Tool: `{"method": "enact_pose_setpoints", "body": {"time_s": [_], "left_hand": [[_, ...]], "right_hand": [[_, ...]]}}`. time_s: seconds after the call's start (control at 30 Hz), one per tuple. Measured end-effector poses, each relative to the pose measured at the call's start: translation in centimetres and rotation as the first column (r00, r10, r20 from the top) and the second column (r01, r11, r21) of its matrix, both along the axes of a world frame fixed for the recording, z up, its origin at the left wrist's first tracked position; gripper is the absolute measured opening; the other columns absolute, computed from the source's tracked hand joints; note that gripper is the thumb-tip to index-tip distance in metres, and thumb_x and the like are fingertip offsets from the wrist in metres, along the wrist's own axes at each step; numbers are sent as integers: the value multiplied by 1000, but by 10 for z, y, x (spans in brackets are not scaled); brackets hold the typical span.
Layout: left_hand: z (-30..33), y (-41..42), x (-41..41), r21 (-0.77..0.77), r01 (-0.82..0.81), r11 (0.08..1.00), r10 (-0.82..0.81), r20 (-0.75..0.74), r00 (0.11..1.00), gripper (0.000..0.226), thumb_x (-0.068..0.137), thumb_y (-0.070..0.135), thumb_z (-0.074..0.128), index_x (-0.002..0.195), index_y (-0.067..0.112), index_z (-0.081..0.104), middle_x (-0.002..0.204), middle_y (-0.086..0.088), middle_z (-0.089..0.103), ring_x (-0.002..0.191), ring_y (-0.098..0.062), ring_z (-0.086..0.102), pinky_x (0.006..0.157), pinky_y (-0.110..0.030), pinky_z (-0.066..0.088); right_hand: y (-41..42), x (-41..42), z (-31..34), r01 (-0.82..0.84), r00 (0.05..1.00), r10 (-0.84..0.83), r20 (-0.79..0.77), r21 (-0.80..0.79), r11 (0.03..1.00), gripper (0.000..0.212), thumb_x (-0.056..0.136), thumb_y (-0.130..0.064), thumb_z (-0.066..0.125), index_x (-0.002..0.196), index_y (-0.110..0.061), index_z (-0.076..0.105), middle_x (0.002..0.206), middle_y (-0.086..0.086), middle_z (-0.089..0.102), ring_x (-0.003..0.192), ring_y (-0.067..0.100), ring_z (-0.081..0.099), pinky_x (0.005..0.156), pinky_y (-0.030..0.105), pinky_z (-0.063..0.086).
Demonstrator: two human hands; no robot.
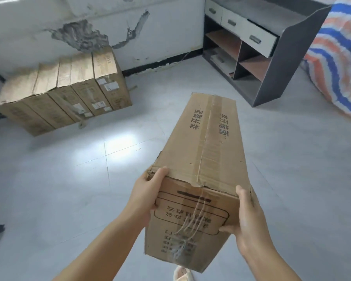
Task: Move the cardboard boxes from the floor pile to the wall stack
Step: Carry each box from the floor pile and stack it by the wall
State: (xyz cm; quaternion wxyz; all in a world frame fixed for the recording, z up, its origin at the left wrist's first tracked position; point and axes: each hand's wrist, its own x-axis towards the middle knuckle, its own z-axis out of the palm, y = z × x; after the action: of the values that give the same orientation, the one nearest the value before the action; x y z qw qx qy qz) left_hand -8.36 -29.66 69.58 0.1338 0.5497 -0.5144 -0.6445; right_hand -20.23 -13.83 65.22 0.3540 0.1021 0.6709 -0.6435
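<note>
A long brown cardboard box (pixel 203 151) with printed characters and tape along its top is held above the floor, pointing away from me. My left hand (pixel 148 191) grips its near left top corner, fingers curled over the edge. My right hand (pixel 245 216) grips the near right edge, thumb on the end face. Frayed strings hang down the box's near end. Against the peeling white wall at the far left stands a row of several similar boxes (pixel 69 90), side by side on the floor.
A dark desk unit (pixel 272 63) with grey drawers and open shelves stands at the back right. A striped blue, orange and white tarpaulin (pixel 336 57) covers something at the far right. Grey floor tiles (pixel 69 189) lie between me and the boxes. A shoe (pixel 182 273) shows below.
</note>
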Motion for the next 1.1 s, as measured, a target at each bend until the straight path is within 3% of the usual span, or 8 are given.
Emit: {"method": "enact_pose_setpoints", "body": {"time_s": [0.1,0.33,0.43,0.53,0.67,0.77,0.9,1.1], "left_hand": [[2,-42,-2,-26,-57,998,57,3,998,17,81,43,62,92,30,66,72,13,66,68,-10,62,66,-35,44],[-3,-119,-53,-39,-164,986,164,-17,986,19,81,43,62,94,29,65,73,13,66,65,-8,62,67,-34,44],[-8,-152,-95,-27,-223,975,221,-54,974,18,83,43,61,93,29,65,72,15,66,69,-9,62,68,-34,43],[-7,-184,-142,-19,-296,955,294,-73,953,15,83,42,60,92,30,65,64,19,67,65,-7,63,66,-34,43],[-4,-229,-196,-3,-380,925,377,-116,919,14,85,38,59,92,29,66,64,19,69,63,-5,67,61,-33,46],[-4,-261,-227,6,-425,905,422,-140,896,13,89,37,57,95,29,65,67,19,70,61,-3,67,55,-29,48],[-8,-316,-257,19,-478,878,475,-135,869,13,85,39,60,93,31,66,77,14,71,80,-12,65,60,-31,47],[-25,-426,-296,32,-433,901,433,-148,889,11,90,36,57,97,29,62,66,23,69,56,3,65,53,-26,49]], "right_hand": [[-48,-12,0,-53,999,53,-10,-10,999,20,91,-42,48,108,-45,58,100,-18,60,95,12,57,66,46,57],[-142,-80,-6,-148,987,148,-63,-8,989,20,94,-43,48,110,-41,58,98,-11,62,91,17,58,55,39,53],[-185,-131,-6,-216,973,214,-90,-14,976,25,94,-43,47,117,-39,55,102,-19,55,92,10,52,61,47,58],[-230,-190,1,-277,957,277,-80,12,961,20,93,-41,50,112,-39,56,103,-19,55,92,10,52,72,57,57],[-291,-255,14,-360,929,360,-87,21,933,15,91,-43,52,101,-35,59,112,-7,61,108,22,55,75,53,55],[-334,-290,18,-416,905,415,-98,14,909,19,90,-42,52,105,-35,62,104,-4,66,98,20,61,70,49,55],[-395,-323,18,-443,891,441,-104,8,897,18,91,-40,52,103,-35,64,81,-11,70,85,17,65,62,44,52],[-504,-359,3,-418,904,416,-100,0,909,25,91,-39,50,114,-39,62,98,-11,68,90,14,62,62,47,54]]}}
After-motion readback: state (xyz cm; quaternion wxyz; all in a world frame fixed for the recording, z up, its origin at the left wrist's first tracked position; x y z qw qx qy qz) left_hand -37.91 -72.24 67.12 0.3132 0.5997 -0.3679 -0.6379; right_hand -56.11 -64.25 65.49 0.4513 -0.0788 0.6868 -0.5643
